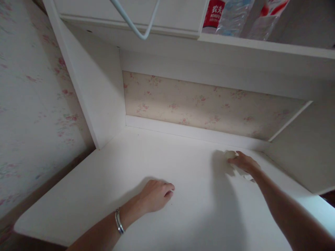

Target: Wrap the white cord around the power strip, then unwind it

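Observation:
My right hand [244, 162] is at the back right of a white desktop [146, 153], its fingers closed on a pale, crumpled cloth [230, 154]. The cloth presses against the surface, and a whitish bit of it shows under the wrist. Whether it is fabric or paper is hard to tell. Nearer the front middle, my left hand [157, 195] rests on the desktop with its fingers curled in, and I see nothing in it. A silver bangle [119, 221] circles the left wrist.
White side panels rise at left [96, 87] and right [300, 153]. Overhead runs a shelf [261, 43] with several plastic bottles [234, 17] and a red-labelled one [214, 14]. A pale blue wire loop [142, 36] hangs in front of it. Floral wallpaper [183, 101] covers the wall behind.

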Available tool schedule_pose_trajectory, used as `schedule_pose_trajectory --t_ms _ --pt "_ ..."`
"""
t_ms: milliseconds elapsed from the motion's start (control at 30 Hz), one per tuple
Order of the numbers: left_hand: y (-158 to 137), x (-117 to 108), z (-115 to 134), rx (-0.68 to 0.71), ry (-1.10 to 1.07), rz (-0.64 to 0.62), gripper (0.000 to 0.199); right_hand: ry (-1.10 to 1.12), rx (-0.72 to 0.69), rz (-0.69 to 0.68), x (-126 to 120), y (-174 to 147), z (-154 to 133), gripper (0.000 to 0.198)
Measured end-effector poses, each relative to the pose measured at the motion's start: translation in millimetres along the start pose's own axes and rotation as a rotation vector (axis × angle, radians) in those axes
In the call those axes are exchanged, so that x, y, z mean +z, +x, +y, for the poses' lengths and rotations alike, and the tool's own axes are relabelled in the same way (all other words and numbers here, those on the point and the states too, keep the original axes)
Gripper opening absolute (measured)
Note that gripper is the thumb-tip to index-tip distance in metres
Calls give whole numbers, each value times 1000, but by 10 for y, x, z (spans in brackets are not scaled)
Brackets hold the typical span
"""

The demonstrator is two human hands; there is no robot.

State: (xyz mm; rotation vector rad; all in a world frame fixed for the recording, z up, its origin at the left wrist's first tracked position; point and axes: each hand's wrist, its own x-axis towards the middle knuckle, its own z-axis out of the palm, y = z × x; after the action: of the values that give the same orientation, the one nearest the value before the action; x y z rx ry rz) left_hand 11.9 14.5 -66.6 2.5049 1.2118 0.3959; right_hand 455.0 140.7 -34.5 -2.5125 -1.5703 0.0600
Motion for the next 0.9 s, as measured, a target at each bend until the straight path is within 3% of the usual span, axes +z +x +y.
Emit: schedule_pose_trajectory --t_ms 67,167,300,400,467,600,733,900 --pt "15 5 7 -24 -101 31 27 17 -11 -60 -65 -93 -189 74" --pt "44 10 36 -68 -345 65 27 123 -56 -29 -128 -292 -523 78" --pt "78 23 80 -167 -752 39 39 591 -149 -58 -110 -705 -1067 76" --pt "90 5 89 -241 -1070 12 51 957 -172 -141 11 -1097 -1538 75" --pt "95 -34 87 -282 -1243 63 54 1126 -153 -243 133 -1368 -1846 79" --pt "114 -126 76 -324 -1394 168 51 1398 -92 -355 389 -1852 -2330 78" --pt "126 -134 40 -329 -1333 280 48 1618 -51 -337 567 -2147 -2528 73" --pt "118 -52 -59 -484 -1431 318 49 1585 -169 -342 666 -2261 -2449 53"
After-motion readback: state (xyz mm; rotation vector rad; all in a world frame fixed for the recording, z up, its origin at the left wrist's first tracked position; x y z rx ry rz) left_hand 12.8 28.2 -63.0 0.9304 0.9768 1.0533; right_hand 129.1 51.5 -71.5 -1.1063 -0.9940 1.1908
